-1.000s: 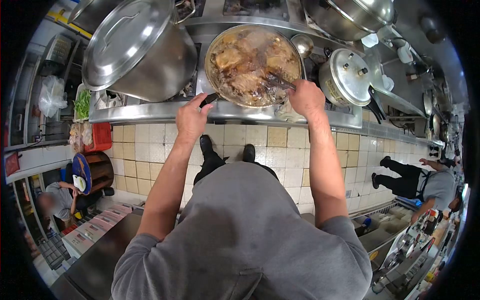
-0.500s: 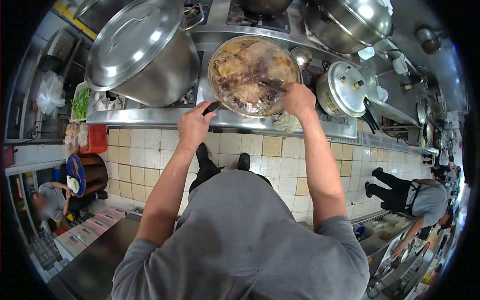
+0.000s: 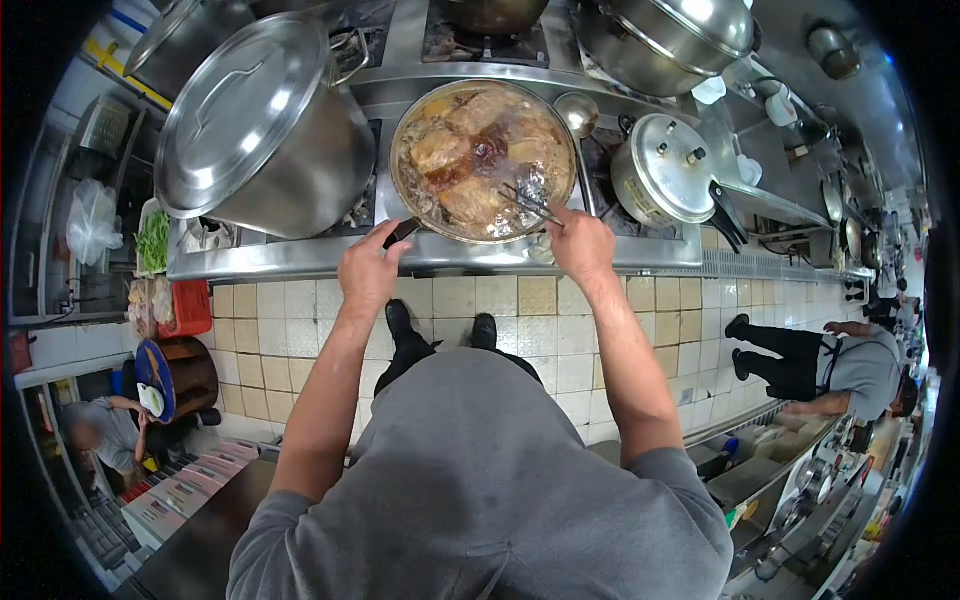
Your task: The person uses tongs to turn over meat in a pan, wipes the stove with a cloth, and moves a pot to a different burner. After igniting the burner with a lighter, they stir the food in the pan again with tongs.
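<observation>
Pan (image 3: 397, 190): wide, shallow, of metal, standing on the stove in the middle of the steel worktop (image 3: 290, 255), near its front edge. It is filled almost to the rim with brown liquid and large meat pieces (image 3: 440, 152).

To its left, close beside it, a large stockpot (image 3: 300, 170) stands with its lid on.

Left hand (image 3: 368, 265): fingers wrapped around the dark pan handle (image 3: 404, 231), which projects from the near-left rim toward the person. This is the only cool, insulated grip point in view.

Handling, as judged: the loaded pan is heavy and stiff, and the liquid sits high, so it is likely to slosh if the pan tilts. The metal rim is probably hot. A single long handle gives poor leverage for a load like this.

Tongs (image 3: 527, 203): thin, metal, tips inside the pan at its near-right side, over the meat. The meat looks soft and wet, so probably slippery and prone to tearing.

Right hand (image 3: 582, 245): fingers closed on the rear end of the tongs, just outside the near rim.

Right of the pan: a ladle (image 3: 577, 110), then a pressure cooker (image 3: 665, 168) with its lid on. Far right, a co-worker (image 3: 850, 365) stands on the tiled floor, well apart.
</observation>
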Available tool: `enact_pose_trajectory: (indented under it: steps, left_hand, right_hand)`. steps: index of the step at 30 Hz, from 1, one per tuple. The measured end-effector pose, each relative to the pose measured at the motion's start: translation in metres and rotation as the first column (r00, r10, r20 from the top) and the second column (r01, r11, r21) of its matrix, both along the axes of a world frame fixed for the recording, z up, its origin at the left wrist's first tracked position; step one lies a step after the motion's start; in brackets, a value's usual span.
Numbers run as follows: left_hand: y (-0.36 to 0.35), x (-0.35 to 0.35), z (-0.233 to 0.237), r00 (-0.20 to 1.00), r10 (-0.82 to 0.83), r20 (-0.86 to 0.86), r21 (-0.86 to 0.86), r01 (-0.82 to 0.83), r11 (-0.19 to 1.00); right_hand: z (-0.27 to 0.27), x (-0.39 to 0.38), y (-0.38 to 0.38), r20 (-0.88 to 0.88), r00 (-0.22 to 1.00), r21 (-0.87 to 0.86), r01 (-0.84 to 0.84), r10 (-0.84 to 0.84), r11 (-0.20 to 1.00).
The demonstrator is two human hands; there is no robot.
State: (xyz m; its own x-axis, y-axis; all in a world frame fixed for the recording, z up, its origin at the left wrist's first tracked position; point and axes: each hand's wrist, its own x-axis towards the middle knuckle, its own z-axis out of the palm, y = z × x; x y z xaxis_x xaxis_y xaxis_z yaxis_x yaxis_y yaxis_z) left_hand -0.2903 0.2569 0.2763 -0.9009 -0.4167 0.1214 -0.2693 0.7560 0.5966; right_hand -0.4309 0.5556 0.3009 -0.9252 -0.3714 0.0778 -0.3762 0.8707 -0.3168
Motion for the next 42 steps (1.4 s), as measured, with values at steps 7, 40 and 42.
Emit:
enact_pose_trajectory:
  steps: [7,40,42]
  left_hand:
    - [0.0,0.0,-0.002,0.999,0.009,0.035,0.004,-0.009,1.0]
    - [0.0,-0.001,-0.003,1.0,0.014,0.013,0.016,-0.014,1.0]
    - [0.0,-0.001,-0.004,1.0,0.017,0.008,0.02,-0.017,1.0]
  right_hand:
    - [0.002,0.016,0.012,0.054,0.998,0.029,0.02,-0.022,0.999]
    - [-0.011,0.023,-0.006,-0.036,0.994,0.162,-0.094,0.101,0.982]
    - [-0.008,0.021,-0.004,-0.033,0.995,0.149,-0.083,0.089,0.985]
